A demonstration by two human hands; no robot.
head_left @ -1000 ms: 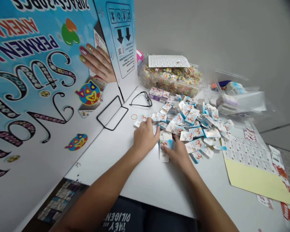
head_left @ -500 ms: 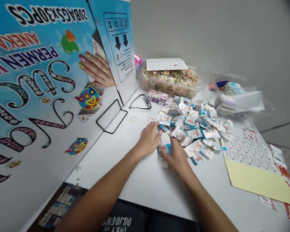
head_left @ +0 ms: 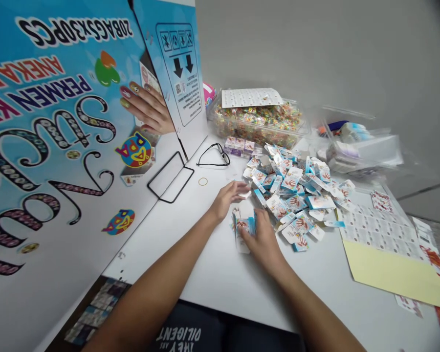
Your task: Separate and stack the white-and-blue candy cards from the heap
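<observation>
My right hand [head_left: 262,239] is closed around a few small blue-and-white cardboard boxes [head_left: 242,223] with open flaps, held low at the table top. Its thumb lies across their printed front. Just beyond, my left hand [head_left: 230,198] has its fingers bent around a small box [head_left: 245,194], of which only a white part shows at the fingertips. Beside both hands spreads a heap of similar small boxes [head_left: 291,183], many with flaps open and a hand picture printed on them.
A big printed carton [head_left: 69,161] stands at the left. Eyeglasses [head_left: 214,162], a black rectangular frame [head_left: 170,177] and a rubber band [head_left: 203,181] lie near it. Behind the heap is a clear tub of colourful pieces [head_left: 256,122]. Sticker sheets [head_left: 381,230] and yellow paper [head_left: 396,274] lie right.
My left hand has drawn its fingers together around a small box at the heap's edge. My right hand has shifted slightly left with its boxes, and some heap boxes have moved.
</observation>
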